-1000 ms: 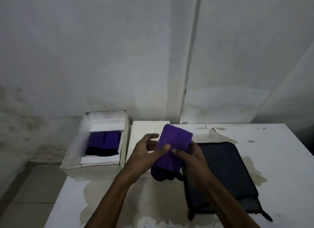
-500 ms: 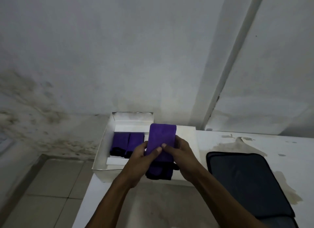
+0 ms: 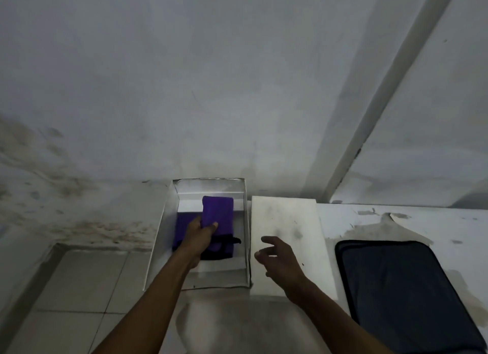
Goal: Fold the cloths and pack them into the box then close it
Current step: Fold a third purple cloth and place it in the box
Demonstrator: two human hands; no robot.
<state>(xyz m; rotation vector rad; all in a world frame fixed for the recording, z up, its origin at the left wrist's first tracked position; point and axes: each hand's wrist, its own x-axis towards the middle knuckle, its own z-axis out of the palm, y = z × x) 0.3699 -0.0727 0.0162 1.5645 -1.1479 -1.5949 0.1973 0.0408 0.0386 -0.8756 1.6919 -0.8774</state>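
Note:
An open white box stands at the table's left edge. My left hand reaches into it and grips a folded purple cloth with a black edge, thumb on top. Under my wrist lies another folded purple cloth, partly hidden. My right hand hovers open, holding nothing, over the white box lid that lies flat just right of the box.
A dark flat pouch lies on the white table at the right. The wall rises directly behind the box. Tiled floor shows below the table's left edge.
My right hand let go of the purple cloth and drew back over the lid. My left hand carried the cloth left and down into the box.

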